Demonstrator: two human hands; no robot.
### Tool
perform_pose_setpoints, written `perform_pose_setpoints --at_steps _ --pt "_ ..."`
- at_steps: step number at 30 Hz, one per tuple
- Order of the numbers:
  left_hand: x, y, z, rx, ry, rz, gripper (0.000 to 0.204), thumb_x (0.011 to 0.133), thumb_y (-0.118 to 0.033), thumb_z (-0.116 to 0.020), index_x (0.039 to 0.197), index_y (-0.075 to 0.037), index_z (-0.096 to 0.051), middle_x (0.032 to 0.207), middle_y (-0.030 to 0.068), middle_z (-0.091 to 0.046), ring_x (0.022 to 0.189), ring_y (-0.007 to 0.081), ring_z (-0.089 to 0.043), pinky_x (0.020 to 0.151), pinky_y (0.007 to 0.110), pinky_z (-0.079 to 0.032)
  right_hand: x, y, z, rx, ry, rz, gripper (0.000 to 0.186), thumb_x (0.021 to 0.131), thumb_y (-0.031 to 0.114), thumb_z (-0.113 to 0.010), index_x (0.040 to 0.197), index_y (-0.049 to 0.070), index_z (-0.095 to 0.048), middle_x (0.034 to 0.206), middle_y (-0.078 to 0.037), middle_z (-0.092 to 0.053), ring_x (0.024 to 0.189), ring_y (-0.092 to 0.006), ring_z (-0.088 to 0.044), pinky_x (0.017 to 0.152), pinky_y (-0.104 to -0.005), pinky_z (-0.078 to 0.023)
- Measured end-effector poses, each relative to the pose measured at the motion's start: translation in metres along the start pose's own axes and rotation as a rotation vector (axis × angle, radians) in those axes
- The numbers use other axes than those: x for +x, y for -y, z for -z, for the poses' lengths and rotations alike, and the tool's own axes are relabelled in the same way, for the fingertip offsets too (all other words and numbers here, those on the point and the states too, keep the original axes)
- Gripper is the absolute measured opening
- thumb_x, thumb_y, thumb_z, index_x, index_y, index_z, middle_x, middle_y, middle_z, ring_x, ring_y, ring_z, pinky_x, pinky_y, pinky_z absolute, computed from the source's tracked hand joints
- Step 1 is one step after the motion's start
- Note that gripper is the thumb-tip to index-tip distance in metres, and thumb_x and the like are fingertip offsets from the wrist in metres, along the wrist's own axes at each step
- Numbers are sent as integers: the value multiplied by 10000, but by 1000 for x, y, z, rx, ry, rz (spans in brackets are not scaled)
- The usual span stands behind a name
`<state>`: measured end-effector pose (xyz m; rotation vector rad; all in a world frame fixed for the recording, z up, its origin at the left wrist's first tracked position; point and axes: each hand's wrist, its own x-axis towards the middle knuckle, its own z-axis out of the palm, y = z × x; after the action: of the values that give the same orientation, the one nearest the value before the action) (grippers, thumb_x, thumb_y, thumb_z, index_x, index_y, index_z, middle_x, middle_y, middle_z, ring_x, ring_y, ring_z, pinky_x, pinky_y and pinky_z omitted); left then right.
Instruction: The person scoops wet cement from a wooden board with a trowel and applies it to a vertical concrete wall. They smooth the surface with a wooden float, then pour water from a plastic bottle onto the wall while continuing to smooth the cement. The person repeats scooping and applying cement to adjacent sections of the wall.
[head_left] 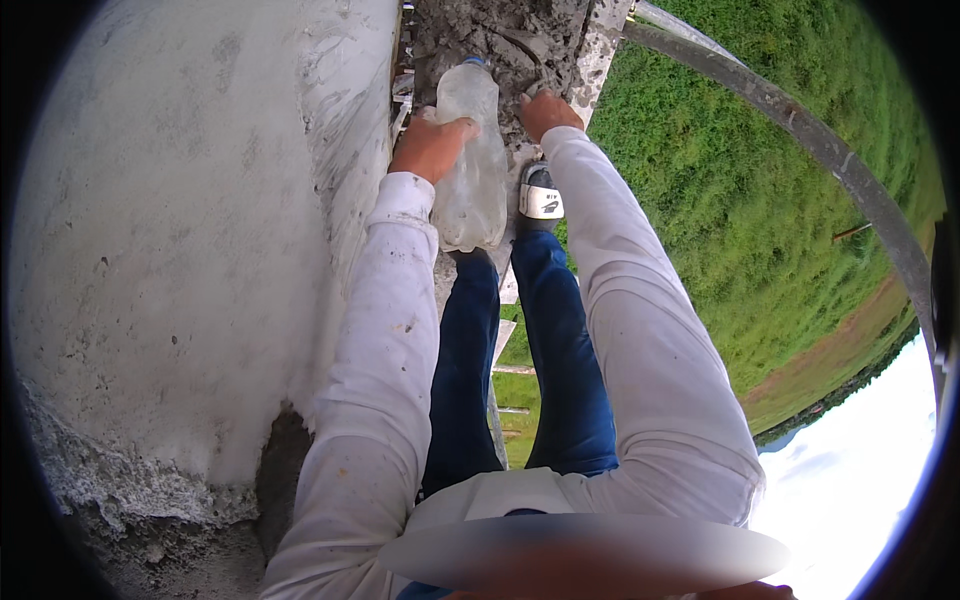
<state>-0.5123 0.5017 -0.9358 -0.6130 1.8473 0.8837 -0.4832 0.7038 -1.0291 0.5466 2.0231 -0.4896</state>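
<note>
My left hand (434,146) is closed on the side of a large clear plastic bottle (474,190), its blue cap pointing away from me. Cloudy residue coats the bottle, and its base comes down near my legs. To the right of it, my right hand (547,114) is curled shut at the edge of a heap of wet grey mortar (495,35). Whatever its fingers hold is hidden. Under the mortar runs a narrow plank (603,50).
A grey plastered wall (190,200) rises close on my left, rough and broken at its lower part. A curved metal pipe (800,125) passes on the right, above the grass (700,190) far below. My sandalled foot (541,195) stands on the planks.
</note>
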Motion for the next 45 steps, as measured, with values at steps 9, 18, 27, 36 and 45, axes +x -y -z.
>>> perform_pose_setpoints --at_steps 9,18,27,36,45 --pt "16 16 -17 -8 -2 -14 723 783 -403 -746 1296 94 -631 1278 311 -680 1185 429 -667 1015 424 -503 -14 -36 12 -43 -57 -39 510 1062 450 -487 1282 25 -664 1277 -240 -707 1192 -420 -681 1031 -503 -536" --pt "1 0 -2 -141 51 104 542 800 -334 -763 1163 68 -734 1101 194 -731 982 284 -685 842 379 -527 -57 -43 17 75 -123 -14 470 1045 464 -519 1184 20 -584 1100 -297 -734 1046 -485 -708 947 -567 -539" --pt "-6 77 3 -54 -138 224 546 803 -321 -766 1165 85 -713 1060 186 -745 906 284 -709 829 396 -543 -2 43 -14 284 -155 274 470 979 393 -614 1156 -42 -626 1084 -336 -713 994 -479 -714 917 -519 -563" --pt "-43 145 -12 -59 -33 398 555 794 -307 -791 1151 109 -704 1037 183 -747 844 294 -721 748 395 -559 -16 65 -78 696 412 234 561 1021 476 -587 780 -31 -599 625 -128 -599 458 -249 -592 457 -419 -512" --pt "-44 154 -20 90 -60 257 579 803 -357 -778 1146 104 -707 1022 204 -748 841 303 -725 749 385 -574 62 92 -93 436 111 80 600 1000 512 -583 1232 -26 -712 1270 -294 -686 1201 -449 -659 1072 -493 -497"
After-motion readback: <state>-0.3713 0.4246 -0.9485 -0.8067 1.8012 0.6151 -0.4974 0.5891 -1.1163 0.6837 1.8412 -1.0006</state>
